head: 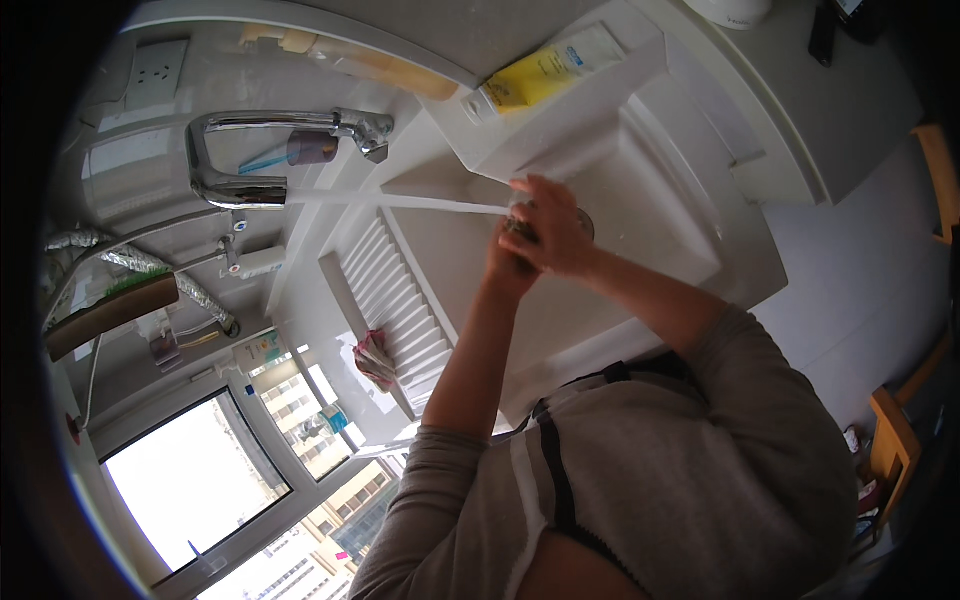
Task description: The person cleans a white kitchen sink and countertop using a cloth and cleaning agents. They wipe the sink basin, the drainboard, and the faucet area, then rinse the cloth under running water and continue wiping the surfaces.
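Over the white laundry sink [660, 247], my two hands meet around a small dark object with a glassy-looking edge [520, 228]. Most of it is hidden by fingers, so its kind is unclear. My left hand [512, 264] cups it from below and the near side. My right hand [556, 234] lies over it, fingers curled across the top. From the chrome faucet [255, 196], a stream of water [420, 202] runs onto the object and fingers. Partly behind my right hand is the round drain [586, 224].
Left of the basin is a ribbed washboard [397, 292], with a crumpled cloth [374, 361] on its edge. A yellow and white squeeze tube [551, 71] lies on the sink's far ledge. Behind the faucet are a purple cup [313, 148] and a blue stick [262, 160]. A white counter [817, 112] borders the right.
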`<state>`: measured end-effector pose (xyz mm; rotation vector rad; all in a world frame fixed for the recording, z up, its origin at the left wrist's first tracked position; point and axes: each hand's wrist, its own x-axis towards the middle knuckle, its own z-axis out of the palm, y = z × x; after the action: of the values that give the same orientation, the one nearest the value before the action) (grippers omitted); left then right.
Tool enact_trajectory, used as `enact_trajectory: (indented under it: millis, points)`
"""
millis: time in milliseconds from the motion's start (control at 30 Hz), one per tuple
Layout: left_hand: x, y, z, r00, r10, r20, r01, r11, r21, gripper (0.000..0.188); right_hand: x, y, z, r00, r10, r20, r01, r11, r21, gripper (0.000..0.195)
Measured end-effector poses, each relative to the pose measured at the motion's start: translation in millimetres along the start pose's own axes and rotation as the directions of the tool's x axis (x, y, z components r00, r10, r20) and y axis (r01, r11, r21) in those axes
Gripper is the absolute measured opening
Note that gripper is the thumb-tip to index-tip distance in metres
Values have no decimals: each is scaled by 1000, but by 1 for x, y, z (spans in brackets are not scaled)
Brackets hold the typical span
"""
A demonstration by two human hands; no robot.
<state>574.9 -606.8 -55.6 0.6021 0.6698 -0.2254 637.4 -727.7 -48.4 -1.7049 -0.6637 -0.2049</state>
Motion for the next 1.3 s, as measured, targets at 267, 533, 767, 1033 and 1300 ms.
enact_trajectory:
  millis: [267, 533, 767, 1033, 1300]
  points:
    - [40, -30, -134, 946, 293, 137, -216, 888, -405, 39, -18, -29, 28, 939, 344, 25, -322, 848, 421, 16]
    - [5, -30, 24, 816, 373, -443, -261, 920, 293, 55, 15, -3, 41, 524, 813, 255, -765, 319, 560, 46]
    - [-14, -12, 17, 867, 286, -407, 25, 792, 610, 44, 9, 20, 33, 708, 688, 161, -685, 613, 394, 59]
    - [-22, 11, -3, 686, 587, -430, -190, 715, 673, 34, -18, 50, 24, 570, 782, 251, -822, 541, 181, 59]
    - [-20, 19, 7, 801, 496, -335, -451, 868, 206, 42, -24, 66, -7, 718, 676, 167, -684, 730, -11, 56]
